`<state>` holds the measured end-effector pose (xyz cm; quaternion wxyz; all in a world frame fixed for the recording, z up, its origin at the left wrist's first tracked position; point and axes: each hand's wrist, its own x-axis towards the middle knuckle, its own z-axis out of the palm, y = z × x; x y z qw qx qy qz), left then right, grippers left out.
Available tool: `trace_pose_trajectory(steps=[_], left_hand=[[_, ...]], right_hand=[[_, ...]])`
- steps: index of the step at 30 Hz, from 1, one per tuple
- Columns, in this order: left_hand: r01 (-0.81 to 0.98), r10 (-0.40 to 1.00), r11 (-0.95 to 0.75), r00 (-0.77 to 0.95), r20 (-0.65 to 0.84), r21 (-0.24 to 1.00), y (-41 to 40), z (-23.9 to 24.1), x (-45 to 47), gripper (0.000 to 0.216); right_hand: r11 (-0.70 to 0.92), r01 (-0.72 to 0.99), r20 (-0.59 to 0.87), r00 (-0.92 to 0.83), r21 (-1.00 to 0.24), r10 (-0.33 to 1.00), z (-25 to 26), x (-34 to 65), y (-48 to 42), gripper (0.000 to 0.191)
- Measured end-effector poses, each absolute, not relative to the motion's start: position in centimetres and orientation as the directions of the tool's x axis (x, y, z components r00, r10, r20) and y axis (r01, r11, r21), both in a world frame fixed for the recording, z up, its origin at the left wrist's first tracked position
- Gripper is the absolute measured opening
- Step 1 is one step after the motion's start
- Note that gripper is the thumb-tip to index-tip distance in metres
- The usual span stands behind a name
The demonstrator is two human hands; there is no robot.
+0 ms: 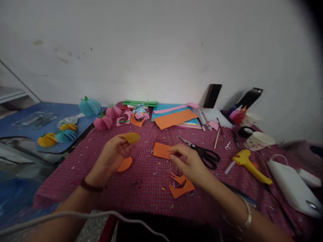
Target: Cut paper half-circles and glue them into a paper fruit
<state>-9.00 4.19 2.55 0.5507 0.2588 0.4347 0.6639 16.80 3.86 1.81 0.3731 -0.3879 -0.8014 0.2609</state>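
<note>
My left hand [113, 155] is closed on a rounded orange paper piece [131, 137], pinched between thumb and fingers above the red checked tablecloth [151, 188]. Below it lies an orange paper semicircle [124, 164]. My right hand [188, 163] reaches over a small orange paper rectangle [161, 150], fingertips touching its right edge; the fingers are blurred. Orange paper scraps [180, 186] lie under my right wrist. Black-handled scissors [205, 154] lie just right of that hand.
A yellow glue gun [248, 163], paper cups [258, 140], pens and a white box [292, 186] sit at the right. Coloured paper sheets [175, 118] lie at the back. Paper pumpkins [103, 122] stand left, some on a blue table [50, 116]. A cable [101, 215] crosses the foreground.
</note>
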Motion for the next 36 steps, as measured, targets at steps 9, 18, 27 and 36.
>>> trace_pose_trajectory(steps=[9,18,27,36], left_hand=[[-0.501,0.984,0.076,-0.101,-0.145,0.862,3.6,0.4,-3.6,0.017],[-0.445,0.983,0.049,-0.138,-0.123,0.894,3.5,0.1,-2.8,0.011],[-0.353,0.99,-0.006,-0.134,-0.045,0.935,3.1,0.2,-2.0,0.013],[-0.01,0.985,-0.129,-0.115,0.127,0.992,2.1,1.1,-1.7,0.007]], right_hand=[[0.467,0.162,0.399,-0.328,-0.869,0.856,0.2,11.7,5.7,0.018],[0.241,-0.068,0.25,-0.289,-0.968,0.924,-1.8,11.5,6.5,0.019],[0.148,-0.252,0.216,-0.265,-0.956,0.94,-1.7,11.7,6.5,0.025],[0.157,-0.323,0.245,-0.255,-0.933,0.935,-1.1,12.4,5.9,0.025]])
